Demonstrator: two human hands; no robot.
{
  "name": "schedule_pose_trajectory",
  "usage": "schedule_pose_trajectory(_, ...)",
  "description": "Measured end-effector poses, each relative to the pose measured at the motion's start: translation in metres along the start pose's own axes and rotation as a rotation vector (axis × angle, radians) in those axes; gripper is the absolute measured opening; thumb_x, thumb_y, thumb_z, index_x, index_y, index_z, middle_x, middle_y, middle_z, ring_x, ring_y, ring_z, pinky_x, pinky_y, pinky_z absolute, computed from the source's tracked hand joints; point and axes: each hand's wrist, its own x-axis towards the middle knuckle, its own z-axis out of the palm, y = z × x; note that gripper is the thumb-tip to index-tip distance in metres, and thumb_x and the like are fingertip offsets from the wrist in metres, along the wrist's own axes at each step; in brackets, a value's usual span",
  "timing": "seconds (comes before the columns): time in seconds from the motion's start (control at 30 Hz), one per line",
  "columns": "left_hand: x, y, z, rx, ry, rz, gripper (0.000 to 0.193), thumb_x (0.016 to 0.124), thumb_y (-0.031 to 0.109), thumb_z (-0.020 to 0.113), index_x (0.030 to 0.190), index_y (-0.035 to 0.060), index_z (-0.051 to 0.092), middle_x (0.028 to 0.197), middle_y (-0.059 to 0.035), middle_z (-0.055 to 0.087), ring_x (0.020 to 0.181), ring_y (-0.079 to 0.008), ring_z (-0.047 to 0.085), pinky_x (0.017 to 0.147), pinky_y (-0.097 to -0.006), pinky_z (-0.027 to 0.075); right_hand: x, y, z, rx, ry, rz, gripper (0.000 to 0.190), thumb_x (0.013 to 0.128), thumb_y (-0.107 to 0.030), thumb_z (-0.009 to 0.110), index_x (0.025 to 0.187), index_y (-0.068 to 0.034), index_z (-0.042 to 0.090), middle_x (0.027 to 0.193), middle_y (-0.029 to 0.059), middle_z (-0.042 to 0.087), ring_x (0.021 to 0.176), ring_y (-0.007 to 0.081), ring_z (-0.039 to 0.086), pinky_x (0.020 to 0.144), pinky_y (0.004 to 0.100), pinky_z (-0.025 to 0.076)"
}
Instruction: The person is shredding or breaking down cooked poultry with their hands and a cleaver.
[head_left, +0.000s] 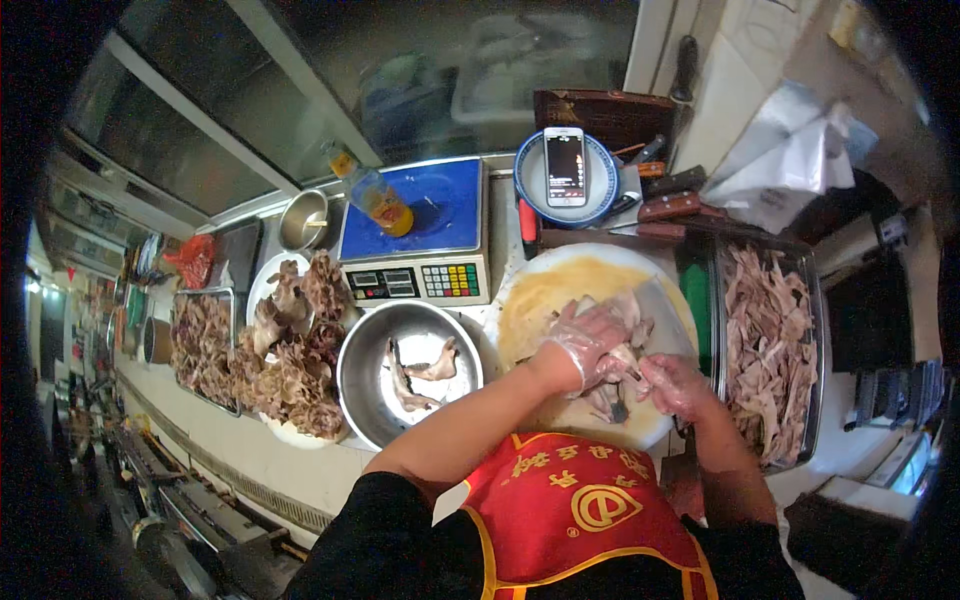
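Both hands wear clear plastic gloves over a round, stained cutting board (540, 277). My left hand (589, 341) lies across pieces of pale meat (604, 401), fingers closed around one dark-tipped piece. Close against it on the right, my right hand (675, 384) pinches the end of the same piece. A cleaver's wide blade (664, 311) rests on the board beyond my hands. To the left, a steel bowl (352, 360) holds a few meat pieces. At the right stands a tray (821, 360) heaped with strips of pale meat.
A digital scale (412, 281) carries a glass bottle (386, 206). Behind the board, a phone (565, 169) rests on a blue-rimmed bowl (525, 176) beside several knives (671, 206). Ruffled brown pieces (292, 382) and a filled metal tray (235, 315) lie at the left.
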Motion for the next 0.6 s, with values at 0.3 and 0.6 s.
schedule_pose_trajectory(0.3,-0.003,0.011,-0.001,0.106,-0.192,0.151,0.049,0.085,0.035,0.067,0.13,0.0189,0.06,0.139,-0.009,0.056,0.138,-0.0308,0.042,0.114,-0.0596,0.027,-0.034,0.023,0.055,0.418,0.175,-0.041,0.044,0.097,-0.039,0.059,0.114,0.001,0.063,0.083,0.0108,0.07,0.046,0.0086,0.048,0.042,0.0231,0.036)
schedule_pose_trajectory(0.6,0.015,0.003,-0.024,-0.157,-0.366,0.07,0.039,0.071,0.02,0.079,0.11,0.0207,0.07,0.116,-0.0076,0.067,0.113,-0.0318,0.061,0.103,-0.0484,0.041,-0.024,0.041,0.073,0.503,0.252,-0.185,0.058,0.089,-0.007,0.068,0.141,0.005,0.044,0.09,0.0078,0.07,0.055,0.0071,0.051,0.048,0.0207,0.041)
